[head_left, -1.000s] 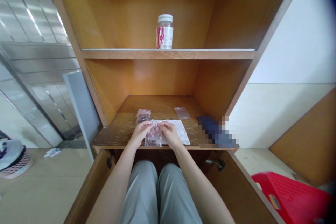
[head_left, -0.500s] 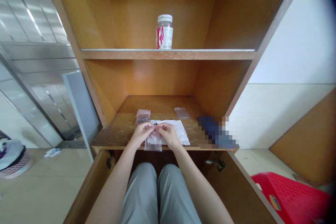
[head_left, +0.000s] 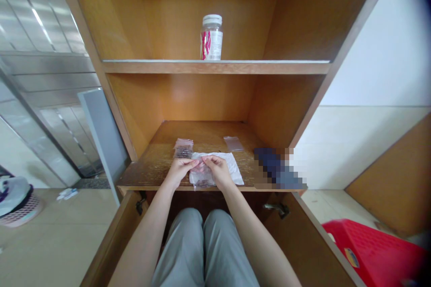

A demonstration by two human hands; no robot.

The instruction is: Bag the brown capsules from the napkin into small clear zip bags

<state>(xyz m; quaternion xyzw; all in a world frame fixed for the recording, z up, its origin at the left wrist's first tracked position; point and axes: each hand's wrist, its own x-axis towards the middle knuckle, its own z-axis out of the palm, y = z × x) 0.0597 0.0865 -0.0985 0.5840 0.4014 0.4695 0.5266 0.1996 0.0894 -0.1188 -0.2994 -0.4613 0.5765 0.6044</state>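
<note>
A small clear plastic zip bag point(head_left: 204, 182) hangs between my hands, with some dark contents low in it. My left hand point(head_left: 180, 171) pinches its upper left edge. At the upper right edge, the fingers of my right hand point(head_left: 217, 169) are closed on the same bag. Beneath them a white cloth or paper sheet point(head_left: 234, 171) lies on the cabinet's lower shelf point(head_left: 144, 175). Just beyond my left hand is a stack of filled small bags point(head_left: 183, 149). Farther back to the right lies a flat clear zip bag point(head_left: 233, 143).
A white-capped bottle point(head_left: 212, 38) stands on the upper shelf. A dark blue item, partly pixelated, lies at the lower shelf's right point(head_left: 276, 166). Open cabinet doors point(head_left: 303, 237) flank my knees. A red plastic crate point(head_left: 377, 251) is at right, a pink basket point(head_left: 25, 210) at left.
My hands have spread slightly apart along the bag's top edge. The dark bit seen between my fingertips no longer shows there, and dark contents now appear low in the bag.
</note>
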